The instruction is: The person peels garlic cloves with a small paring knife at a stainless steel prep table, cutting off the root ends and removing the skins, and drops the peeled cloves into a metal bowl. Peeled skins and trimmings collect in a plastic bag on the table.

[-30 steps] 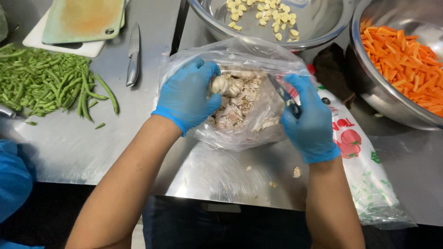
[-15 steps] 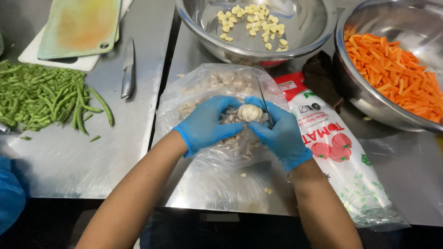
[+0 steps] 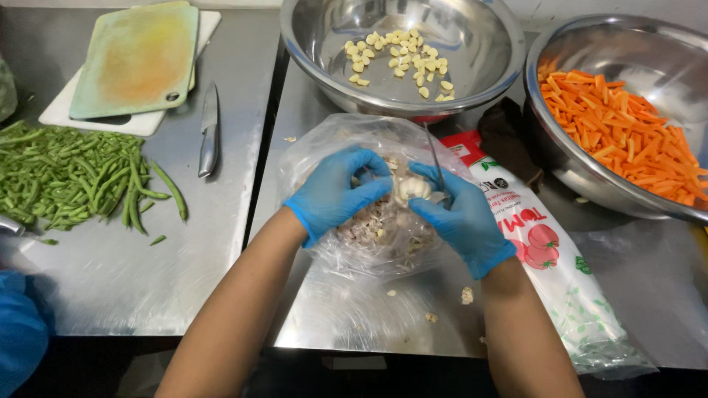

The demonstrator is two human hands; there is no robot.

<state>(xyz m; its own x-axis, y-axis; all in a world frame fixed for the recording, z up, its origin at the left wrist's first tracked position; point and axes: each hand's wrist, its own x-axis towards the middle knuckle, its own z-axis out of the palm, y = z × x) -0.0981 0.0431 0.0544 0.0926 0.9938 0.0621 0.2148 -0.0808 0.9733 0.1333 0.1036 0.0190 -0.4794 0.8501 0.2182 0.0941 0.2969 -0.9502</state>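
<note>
Blue nitrile gloves cover both hands, which meet over a clear plastic bag (image 3: 324, 158) of garlic skins and bulbs lying near the front edge of the steel worktop (image 3: 133, 295), at its middle. Left hand (image 3: 335, 193): fingers curled and closed on the left side of a pale garlic bulb (image 3: 413, 189), thumb side toward the bulb. Right hand (image 3: 463, 217): fingers closed around a small knife (image 3: 435, 158), whose thin blade rises past the fingertips toward the back edge, and pressed against the bulb's right side. The bulb sits between the two sets of fingertips, touching both, held above the heap of papery skins inside the bag. Behind the bag, toward the back edge: a large steel bowl (image 3: 472, 96) holding peeled garlic cloves (image 3: 398, 63). At the right edge: a second steel bowl (image 3: 560, 155) of carrot sticks (image 3: 627, 144). A dark cloth (image 3: 509, 136) lies between the two bowls. Under the right forearm: a printed plastic packet (image 3: 560, 280) with red tomato pictures, running toward the front right corner. Left portion of the worktop: a pile of green beans (image 3: 66, 180), a kitchen knife (image 3: 210, 133) just beside it, and at the back left corner a green cutting board (image 3: 136, 55) stacked on a white cutting board (image 3: 96, 121). Loose garlic scraps (image 3: 466, 295) lie near the front edge.
</note>
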